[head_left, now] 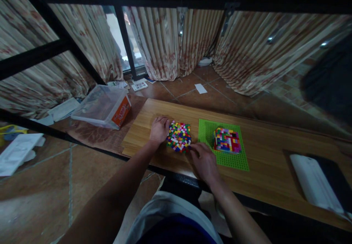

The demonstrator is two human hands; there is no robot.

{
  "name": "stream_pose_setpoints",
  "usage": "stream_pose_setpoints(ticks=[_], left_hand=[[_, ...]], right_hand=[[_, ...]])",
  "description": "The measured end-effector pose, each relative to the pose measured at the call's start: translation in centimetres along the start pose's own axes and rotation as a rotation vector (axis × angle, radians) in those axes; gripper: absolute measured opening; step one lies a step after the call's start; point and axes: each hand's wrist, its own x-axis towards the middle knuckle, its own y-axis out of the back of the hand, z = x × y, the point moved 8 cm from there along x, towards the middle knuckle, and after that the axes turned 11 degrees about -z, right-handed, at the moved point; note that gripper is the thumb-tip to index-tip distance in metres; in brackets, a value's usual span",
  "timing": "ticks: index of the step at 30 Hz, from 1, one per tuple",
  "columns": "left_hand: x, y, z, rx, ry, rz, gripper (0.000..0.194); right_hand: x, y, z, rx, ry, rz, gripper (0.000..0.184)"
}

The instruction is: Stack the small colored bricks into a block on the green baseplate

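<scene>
Multicoloured bricks (179, 137) are gathered on the wooden surface (269, 170), left of the green baseplate (231, 161). Their edges are met by the left hand (160, 129) and right hand (204, 159); whether any brick is held cannot be told.

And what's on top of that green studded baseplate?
A block of multicoloured toy bricks. The part of the green studded baseplate beneath it is hidden; the right hand hides one corner.

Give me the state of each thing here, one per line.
Small bricks: loose, gathered in a patch
Left hand: at bricks' left edge
Right hand: at their near right corner
Green baseplate: lying flat
Brick build: assembled, on baseplate
Clear bin: resting on brown cloth
Curtains: hanging, partly parted
</scene>
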Motion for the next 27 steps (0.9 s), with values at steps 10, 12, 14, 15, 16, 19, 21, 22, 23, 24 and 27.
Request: stream_pose_setpoints(ticks=[10,12,14,15,16,19,21,22,23,24,27], left_hand=[[0.1,-0.1,-0.1,-0.001,-0.013,0.014,0.029],[0.1,-0.1,0.0,0.003,-0.015,0.017,0.028],[0.0,0.0,0.0,0.0,-0.024,0.019,0.029],[0.0,0.0,0.0,-0.002,-0.03,0.019,0.029],[0.0,0.0,0.0,-0.003,-0.035,0.02,0.029],[0.0,0.0,-0.1,-0.005,-0.035,0.025,0.029],[0.1,0.0,-0.2,-0.004,-0.03,0.031,0.029],[0.1,0.0,-0.2,-0.002,-0.029,0.032,0.029],[0.1,0.0,-0.3,-0.001,-0.028,0.031,0.029],[0.1,0.0,-0.3,-0.001,-0.028,0.03,0.03],[0.1,0.0,-0.2,-0.004,-0.03,0.022,0.031]], right_hand=[[0.9,-1.2,-0.3,-0.075,0.052,-0.085,0.021],[0.8,-1.1,-0.4,-0.071,0.057,-0.077,0.02],[0.6,-0.9,-0.4,-0.069,0.06,-0.061,0.021],[0.4,-0.7,-0.3,-0.069,0.058,-0.052,0.021],[0.3,-0.5,-0.3,-0.07,0.054,-0.041,0.022],[0.0,0.4,-0.2,-0.076,0.045,-0.001,0.024],[0.0,1.3,-0.3,-0.07,0.049,0.024,0.025],[0.0,1.8,-0.4,-0.062,0.052,0.037,0.025],[0.0,2.4,-0.4,-0.052,0.055,0.048,0.025],[0.1,3.0,-0.4,-0.041,0.058,0.06,0.025],[0.3,4.9,0.2,-0.021,0.047,0.114,0.024]])
